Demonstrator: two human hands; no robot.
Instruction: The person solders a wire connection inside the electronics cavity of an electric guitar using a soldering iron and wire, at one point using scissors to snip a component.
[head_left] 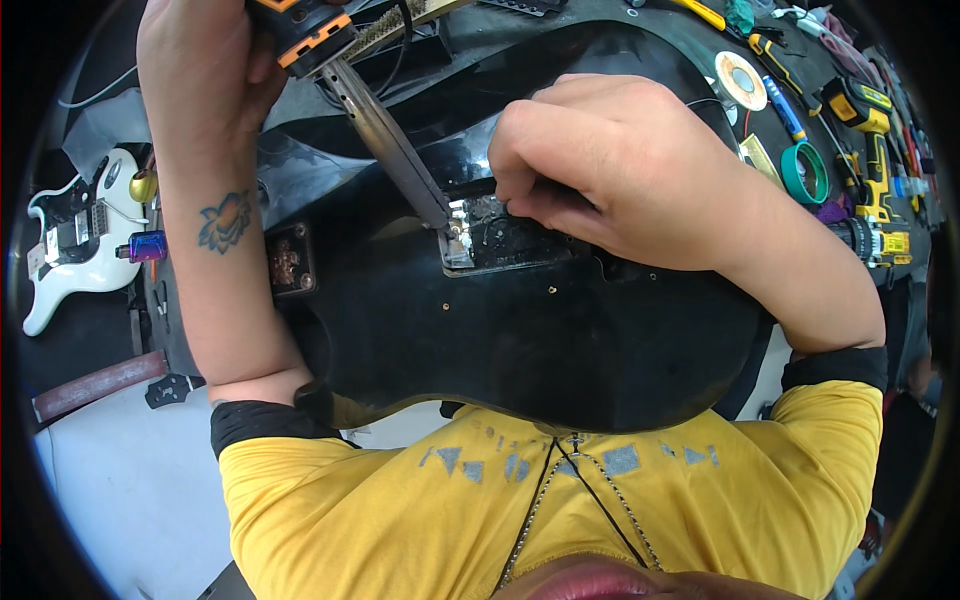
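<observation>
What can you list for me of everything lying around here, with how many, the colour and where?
Guitar body: one, black, across the middle
Recessed cavity: one, dark with silvery metal inside, in that body
Soldering iron: one, orange-black handle, metal shaft, tip at the cavity's left end
Electric guitar body: one, white with dark pickguard, far left
Bar: one, reddish brown, lower left
Spool: one, whitish, upper right
Tape roll: one, green, right
Cordless drill: one, yellow and black, far right
Other items at right: too cluttered to count
Shirt: one, yellow, bottom
Hands: two, bare; left hand on the iron's handle, right hand over the cavity
</observation>
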